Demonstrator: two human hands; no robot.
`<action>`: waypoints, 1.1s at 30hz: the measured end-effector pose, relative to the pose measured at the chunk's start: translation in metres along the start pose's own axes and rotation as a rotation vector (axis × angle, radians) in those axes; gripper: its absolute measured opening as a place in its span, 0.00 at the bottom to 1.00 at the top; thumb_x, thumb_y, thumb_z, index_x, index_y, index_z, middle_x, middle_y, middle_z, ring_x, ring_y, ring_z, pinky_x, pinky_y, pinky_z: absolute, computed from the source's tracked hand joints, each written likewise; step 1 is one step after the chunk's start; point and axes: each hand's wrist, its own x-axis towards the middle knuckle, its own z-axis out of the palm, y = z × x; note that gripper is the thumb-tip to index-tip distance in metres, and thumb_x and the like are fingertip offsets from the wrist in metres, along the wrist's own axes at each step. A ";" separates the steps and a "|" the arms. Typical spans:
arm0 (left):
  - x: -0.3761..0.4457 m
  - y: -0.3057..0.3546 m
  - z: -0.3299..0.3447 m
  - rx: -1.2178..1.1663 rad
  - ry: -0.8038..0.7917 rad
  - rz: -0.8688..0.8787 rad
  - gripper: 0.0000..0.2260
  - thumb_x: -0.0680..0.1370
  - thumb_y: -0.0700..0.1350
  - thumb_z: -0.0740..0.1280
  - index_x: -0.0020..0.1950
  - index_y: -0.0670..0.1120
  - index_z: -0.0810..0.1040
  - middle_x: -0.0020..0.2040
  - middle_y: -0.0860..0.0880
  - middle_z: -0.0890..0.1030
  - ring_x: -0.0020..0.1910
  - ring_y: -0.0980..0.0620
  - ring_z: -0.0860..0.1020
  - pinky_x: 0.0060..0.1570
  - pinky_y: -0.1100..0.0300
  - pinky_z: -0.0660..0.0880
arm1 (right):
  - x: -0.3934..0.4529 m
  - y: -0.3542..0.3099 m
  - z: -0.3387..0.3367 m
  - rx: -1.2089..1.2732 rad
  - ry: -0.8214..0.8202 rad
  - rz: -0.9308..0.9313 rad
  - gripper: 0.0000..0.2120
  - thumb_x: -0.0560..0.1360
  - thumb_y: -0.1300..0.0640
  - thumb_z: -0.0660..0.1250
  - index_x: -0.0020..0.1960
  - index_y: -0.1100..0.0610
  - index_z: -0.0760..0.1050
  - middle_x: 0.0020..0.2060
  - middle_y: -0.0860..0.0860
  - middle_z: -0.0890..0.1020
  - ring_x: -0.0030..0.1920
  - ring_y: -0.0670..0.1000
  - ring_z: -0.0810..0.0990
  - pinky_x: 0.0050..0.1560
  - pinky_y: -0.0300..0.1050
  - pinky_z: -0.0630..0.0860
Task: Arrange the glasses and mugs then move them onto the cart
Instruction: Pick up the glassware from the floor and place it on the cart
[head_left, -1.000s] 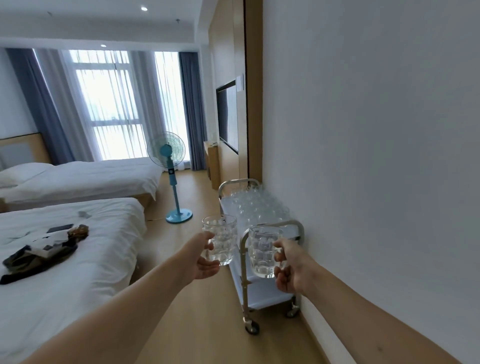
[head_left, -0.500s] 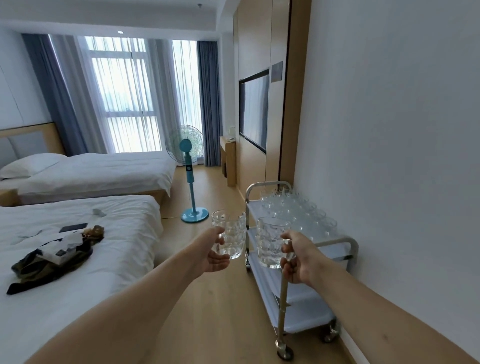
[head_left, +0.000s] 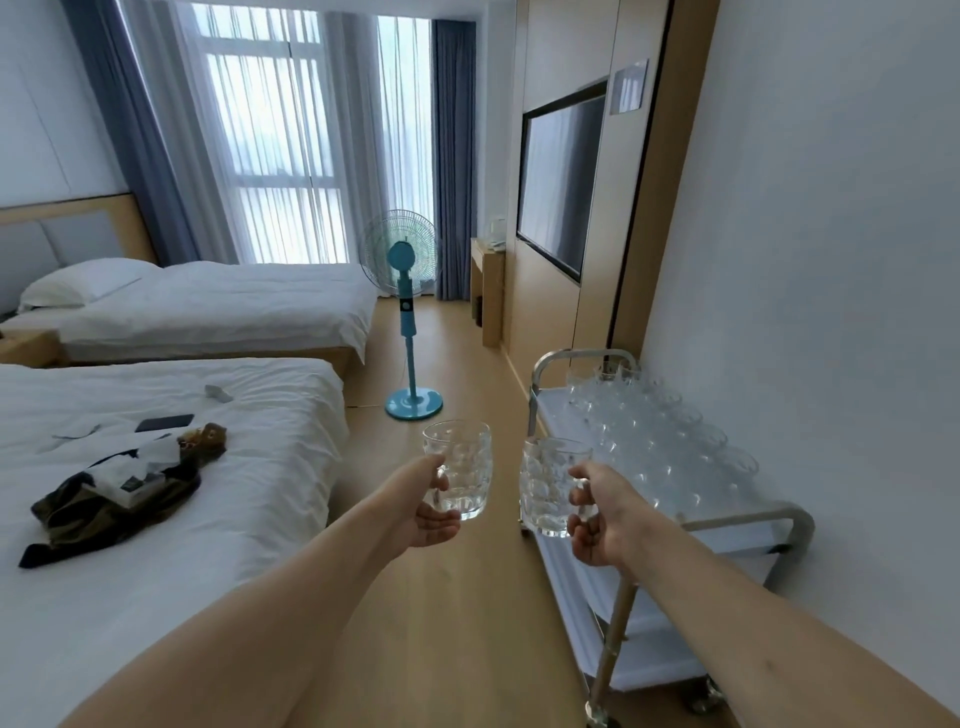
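My left hand (head_left: 428, 512) holds the left mug (head_left: 460, 470) upright by its handle; the fingers curl round the handle and the thumb lies along its top. The mug is clear, dimpled glass and hangs above the wooden floor (head_left: 467, 623), between the near bed (head_left: 156, 493) and the cart (head_left: 743, 525).

My right hand (head_left: 605, 522) holds the right mug (head_left: 548, 488) the same way: fingers wrapped round the handle, thumb on top. This mug is also upright and sits in front of the cart's near left corner. The two mugs are near each other but apart.

The cart stands against the right wall (head_left: 831, 260). Its top shelf carries rows of clear glasses (head_left: 654, 441), packed close from the far rail toward the near one. A lower shelf shows beneath. The metal frame has a rounded handle at each end and castors at the base.

On the near bed lie a dark garment (head_left: 104, 506), a phone (head_left: 165, 422) and a small white item. A second bed (head_left: 208, 306) stands behind it. A blue fan (head_left: 408, 312) stands on the floor between the beds and the wall-mounted television (head_left: 563, 182). Curtains (head_left: 291, 130) cover the window at the far end.
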 end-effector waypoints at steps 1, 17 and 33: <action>0.010 0.007 -0.003 -0.003 0.009 0.005 0.16 0.81 0.57 0.64 0.48 0.43 0.73 0.49 0.34 0.80 0.43 0.40 0.80 0.41 0.51 0.82 | 0.013 -0.006 0.007 -0.003 -0.012 0.007 0.16 0.75 0.48 0.64 0.33 0.55 0.67 0.32 0.53 0.70 0.29 0.48 0.65 0.27 0.38 0.68; 0.217 0.152 -0.008 0.026 0.087 -0.030 0.15 0.83 0.55 0.61 0.52 0.43 0.73 0.49 0.35 0.80 0.46 0.40 0.79 0.49 0.50 0.81 | 0.233 -0.140 0.087 0.007 -0.049 0.074 0.16 0.76 0.48 0.64 0.35 0.55 0.66 0.31 0.52 0.70 0.29 0.47 0.65 0.26 0.37 0.67; 0.449 0.224 0.016 0.214 -0.172 -0.190 0.16 0.82 0.57 0.62 0.50 0.44 0.74 0.47 0.35 0.80 0.41 0.41 0.79 0.37 0.53 0.80 | 0.376 -0.185 0.139 0.166 0.226 0.229 0.17 0.77 0.48 0.62 0.32 0.54 0.65 0.23 0.50 0.69 0.24 0.47 0.64 0.24 0.37 0.66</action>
